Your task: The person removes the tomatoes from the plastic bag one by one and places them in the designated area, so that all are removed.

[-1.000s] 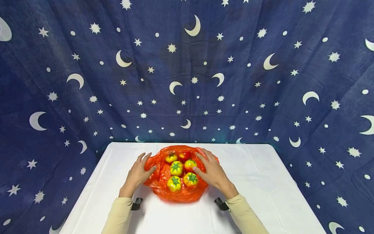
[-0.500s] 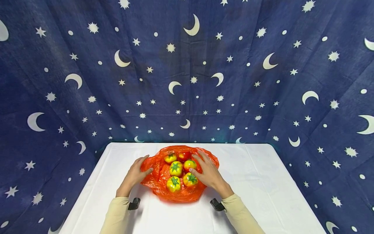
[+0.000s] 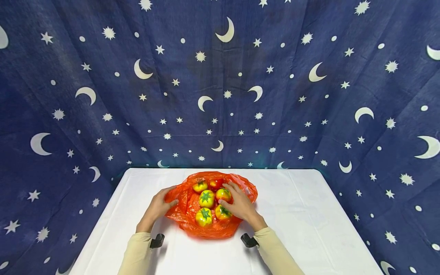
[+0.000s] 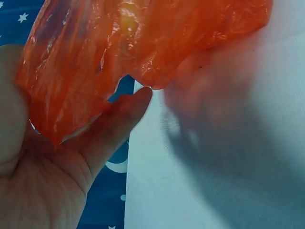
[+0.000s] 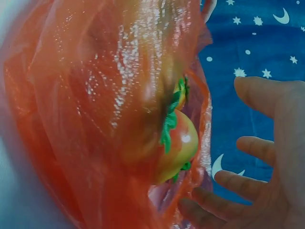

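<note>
In the head view a thin red plastic bag (image 3: 213,231) lies spread open on the table, with several glossy yellow-red tomatoes (image 3: 207,199) bearing green tops inside it. My left hand (image 3: 156,208) is at the bag's left edge, thumb extended along the near side. The left wrist view has the translucent bag (image 4: 157,28) hanging between the thumb and the other fingers, its edge against the palm. Over the tomatoes on the bag's right half is my right hand (image 3: 242,206), fingers spread and slightly bent. Its fingers hold nothing in the right wrist view, beside a tomato (image 5: 183,150).
A white cloth covers the table (image 3: 295,221). Behind and around it hangs a dark blue curtain (image 3: 220,76) with moons and stars. A black wrist mount (image 3: 157,241) sits under the left wrist, and another black mount (image 3: 249,240) under the right.
My right hand has moved left and a little lower over the tomatoes, uncovering the bag's right rim. My left hand has shifted slightly left, the bag's left edge along with it.
</note>
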Demonstrator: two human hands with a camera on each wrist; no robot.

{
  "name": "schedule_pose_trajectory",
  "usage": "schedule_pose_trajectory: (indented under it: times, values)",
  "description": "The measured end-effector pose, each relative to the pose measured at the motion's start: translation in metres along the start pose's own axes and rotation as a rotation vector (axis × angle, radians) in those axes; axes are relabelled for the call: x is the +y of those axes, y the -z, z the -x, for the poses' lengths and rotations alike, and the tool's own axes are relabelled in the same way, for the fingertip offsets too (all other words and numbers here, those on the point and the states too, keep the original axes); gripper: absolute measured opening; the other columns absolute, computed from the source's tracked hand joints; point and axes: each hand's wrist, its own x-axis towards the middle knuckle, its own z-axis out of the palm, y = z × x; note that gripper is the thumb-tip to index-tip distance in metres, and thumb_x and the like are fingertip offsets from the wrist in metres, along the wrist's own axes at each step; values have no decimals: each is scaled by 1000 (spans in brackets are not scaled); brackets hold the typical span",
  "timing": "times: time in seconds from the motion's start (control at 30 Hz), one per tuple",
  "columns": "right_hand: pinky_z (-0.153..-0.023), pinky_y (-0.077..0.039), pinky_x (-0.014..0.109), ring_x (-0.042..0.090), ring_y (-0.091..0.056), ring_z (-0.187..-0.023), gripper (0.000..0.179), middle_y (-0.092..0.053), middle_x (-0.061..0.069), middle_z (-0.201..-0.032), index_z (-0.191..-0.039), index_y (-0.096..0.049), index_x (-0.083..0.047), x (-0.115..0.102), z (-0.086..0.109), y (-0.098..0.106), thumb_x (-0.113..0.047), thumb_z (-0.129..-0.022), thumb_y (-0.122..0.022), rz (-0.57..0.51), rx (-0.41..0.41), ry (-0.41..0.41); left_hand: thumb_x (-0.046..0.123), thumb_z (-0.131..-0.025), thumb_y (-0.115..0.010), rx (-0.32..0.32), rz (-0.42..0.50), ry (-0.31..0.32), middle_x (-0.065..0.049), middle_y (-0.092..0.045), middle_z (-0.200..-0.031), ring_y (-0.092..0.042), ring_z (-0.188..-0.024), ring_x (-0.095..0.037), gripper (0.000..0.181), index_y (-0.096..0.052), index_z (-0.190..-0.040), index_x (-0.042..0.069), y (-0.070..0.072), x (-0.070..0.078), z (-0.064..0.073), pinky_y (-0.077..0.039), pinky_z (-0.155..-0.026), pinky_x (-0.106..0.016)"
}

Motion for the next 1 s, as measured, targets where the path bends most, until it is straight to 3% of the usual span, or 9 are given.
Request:
schedule_pose_trajectory:
  times: [0.2, 0.37, 0.67, 1.0]
  values:
    - [-102, -39, 58, 35, -45, -129, 66, -35, 7, -148, -140, -39, -29, 3, -6, -8, -50, -82, -62, -40, -36, -66, 13, -79, -71, -2, 5, -9, -17, -53, -132, -47, -126, -39, 54, -54, -130, 12, -1, -2, -1, -35, -105, -56]
    - [-104, -40, 53, 31, -47, -127, 64, -41, 5, -143, -139, -41, -24, 6, -13, -13, -48, -83, -62, -51, -24, -64, 12, -79, -71, -11, -2, -3, -17, -50, -135, -44, -127, -40, 54, -54, -131, 9, -1, -4, -2, -34, -106, -57]
    - [-105, -39, 51, 28, -48, -125, 65, -44, 3, -140, -139, -43, -22, 9, -22, -20, -50, -83, -61, -62, -29, -77, 11, -76, -74, -74, -5, 90, -12, -38, -146, -35, -134, -39, 70, -43, -139, 12, -3, -2, -3, -30, -109, -58]
    - [-108, -37, 52, 29, -44, -130, 64, -43, 6, -142, -138, -44, -22, 12, -28, -25, -50, -83, -61, -87, -64, -136, 8, -73, -76, -75, 16, 51, -12, -37, -146, -35, -135, -39, 74, -42, -140, 12, -4, -5, -1, -29, -109, -58]
